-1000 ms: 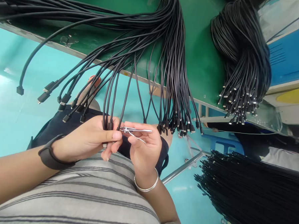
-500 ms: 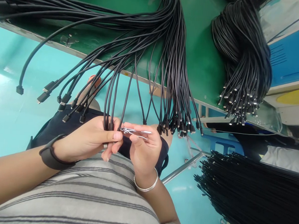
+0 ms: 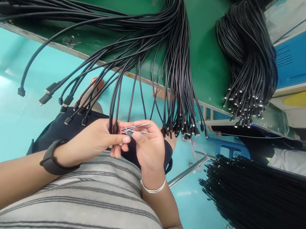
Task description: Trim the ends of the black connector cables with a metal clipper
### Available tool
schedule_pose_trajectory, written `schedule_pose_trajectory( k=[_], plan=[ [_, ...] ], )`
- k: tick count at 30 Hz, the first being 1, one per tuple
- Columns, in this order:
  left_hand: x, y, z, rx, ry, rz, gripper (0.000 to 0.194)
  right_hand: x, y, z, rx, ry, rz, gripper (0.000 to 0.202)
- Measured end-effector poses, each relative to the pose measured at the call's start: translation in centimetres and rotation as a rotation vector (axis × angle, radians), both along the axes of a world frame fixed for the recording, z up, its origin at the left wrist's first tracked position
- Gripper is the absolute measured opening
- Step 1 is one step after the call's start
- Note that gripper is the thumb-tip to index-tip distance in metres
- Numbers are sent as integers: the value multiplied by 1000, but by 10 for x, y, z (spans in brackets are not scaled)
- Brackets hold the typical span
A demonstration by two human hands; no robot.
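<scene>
Between the fingers of my left hand are several black cables, their connector ends down in the grip and partly hidden. My right hand is closed around a small silver nail clipper, its lever raised apart from the body. The clipper's jaws meet the fingertips of my left hand, close to a cable end that I cannot see clearly. Beside my hands, more loose cable ends with black plugs hang to the left. A dense bunch of cables droops over the table edge to the right.
The green table runs across the top, its edge in front of my knees. A looped cable bundle lies at its right side. Lower right is a large stack of black cables, near a blue stool and a metal rail.
Both hands have shifted slightly right with the cables. The nail clipper has tilted, its lever end rising, and its jaws sit a little lower against my left fingertips.
</scene>
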State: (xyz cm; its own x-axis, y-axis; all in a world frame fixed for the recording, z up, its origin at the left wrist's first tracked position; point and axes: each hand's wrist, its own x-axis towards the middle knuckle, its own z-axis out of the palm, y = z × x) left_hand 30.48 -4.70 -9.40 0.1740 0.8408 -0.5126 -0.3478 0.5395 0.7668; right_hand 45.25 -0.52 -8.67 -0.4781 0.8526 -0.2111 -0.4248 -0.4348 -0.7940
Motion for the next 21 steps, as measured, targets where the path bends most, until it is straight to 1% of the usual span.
schedule_pose_trajectory(
  k=[2, 4, 6, 8, 10, 12, 14, 15, 18, 21],
  plan=[
    [3, -4, 2, -4, 0, 45, 38, 5, 3, 5, 77, -174, -11, 13],
    [4, -10, 4, -42, -29, 134, 44, 12, 7, 9, 211, -415, -121, 13],
    [5, -15, 5, -85, -49, 210, 46, 19, 12, 13, 402, -657, -247, 12],
    [5, -18, 4, -105, -28, 238, 39, 25, 16, 14, 572, -849, -355, 11],
    [4, -19, 3, -104, 13, 234, 30, 27, 18, 14, 640, -945, -444, 10],
    [3, -18, 2, -96, 48, 204, 27, 24, 14, 14, 595, -918, -518, 10],
    [1, -16, 1, -78, 87, 170, 28, 18, 6, 16, 494, -794, -519, 13],
    [-1, -15, 1, -66, 106, 159, 29, 13, 1, 16, 434, -710, -486, 15],
    [-6, -12, 1, -34, 141, 143, 27, 0, -9, 17, 230, -447, -325, 15],
    [-10, -9, 2, -8, 165, 117, 26, -10, -8, 13, 64, -247, -228, 12]
  ],
)
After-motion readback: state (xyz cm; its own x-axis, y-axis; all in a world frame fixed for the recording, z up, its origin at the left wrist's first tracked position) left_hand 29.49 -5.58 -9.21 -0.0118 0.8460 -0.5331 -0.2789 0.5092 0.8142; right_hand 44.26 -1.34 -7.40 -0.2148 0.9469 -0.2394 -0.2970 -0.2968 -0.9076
